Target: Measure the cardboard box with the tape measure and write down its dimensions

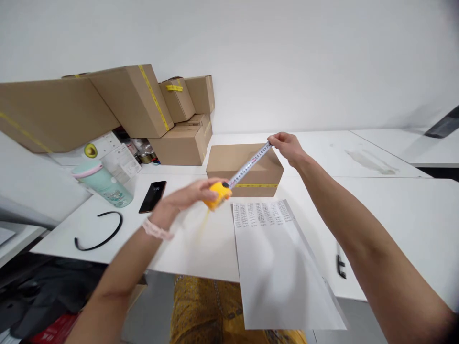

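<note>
My left hand (195,192) is closed around the yellow case of a tape measure (218,195). A length of white blade slants up and to the right from the case. At the blade's far end, my right hand (287,145) pinches the tip between thumb and fingers. Behind the stretched blade stands a closed cardboard box (236,160) with yellow tape along its front. Whether the blade touches the box I cannot tell. In front of the box lies a large white sheet (272,267) with rows of handwriting at its top, its lower part hanging past the table edge.
Cardboard boxes (182,143) are stacked at the back left. A mint tumbler (107,184), a phone (152,196) and a black headband (116,231) lie on the left of the white table (376,210). A black-clipped pen (340,266) rests beside the sheet, under my right forearm.
</note>
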A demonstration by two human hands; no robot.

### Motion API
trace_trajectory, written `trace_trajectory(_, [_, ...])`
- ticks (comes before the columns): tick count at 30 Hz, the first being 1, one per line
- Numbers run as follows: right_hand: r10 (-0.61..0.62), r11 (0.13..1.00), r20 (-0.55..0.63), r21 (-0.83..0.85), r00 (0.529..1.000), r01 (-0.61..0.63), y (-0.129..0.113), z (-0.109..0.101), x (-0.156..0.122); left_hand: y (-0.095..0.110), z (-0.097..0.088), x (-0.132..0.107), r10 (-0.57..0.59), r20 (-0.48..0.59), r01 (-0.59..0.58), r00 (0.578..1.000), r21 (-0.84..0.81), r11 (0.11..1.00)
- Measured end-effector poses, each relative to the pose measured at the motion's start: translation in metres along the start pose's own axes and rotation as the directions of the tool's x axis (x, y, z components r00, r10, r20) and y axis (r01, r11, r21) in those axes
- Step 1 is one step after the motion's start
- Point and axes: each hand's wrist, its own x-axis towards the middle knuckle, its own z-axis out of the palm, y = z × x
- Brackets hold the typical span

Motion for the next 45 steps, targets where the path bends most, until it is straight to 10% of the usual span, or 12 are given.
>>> trace_trajectory(4, [-0.008, 0.992, 0.229, -0.120, 0.973, 0.037, -0.011, 0.023, -0.002, -0.050, 0.074, 0.002, 0.054, -0.064, -0.069, 0.997, -0.280, 0.957])
trace_trajectory(7, [0.008, 0.983, 0.201, -0.184, 0.980, 0.030, -0.004, 0.039, 0.004, -0.053, 0.096, 0.018, 0.079, -0.173, -0.146, 0.982, -0.424, 0.894])
trace_trajectory(12, [0.013, 0.941, 0.057, -0.338, 0.998, 0.006, 0.008, 0.053, 0.015, -0.022, 0.092, 0.047, 0.029, -0.281, -0.164, 0.959, -0.473, 0.866])
trace_trajectory(22, [0.052, 0.783, 0.310, -0.603, 0.949, 0.154, 0.007, 0.060, 0.020, -0.015, 0.076, 0.088, -0.077, -0.363, -0.146, 0.929, -0.549, 0.823])
trace_trajectory(45, [-0.033, 0.637, 0.312, -0.725, 0.949, 0.261, 0.025, 0.070, 0.026, -0.020, 0.113, 0.075, -0.031, -0.439, -0.157, 0.898, -0.384, 0.910])
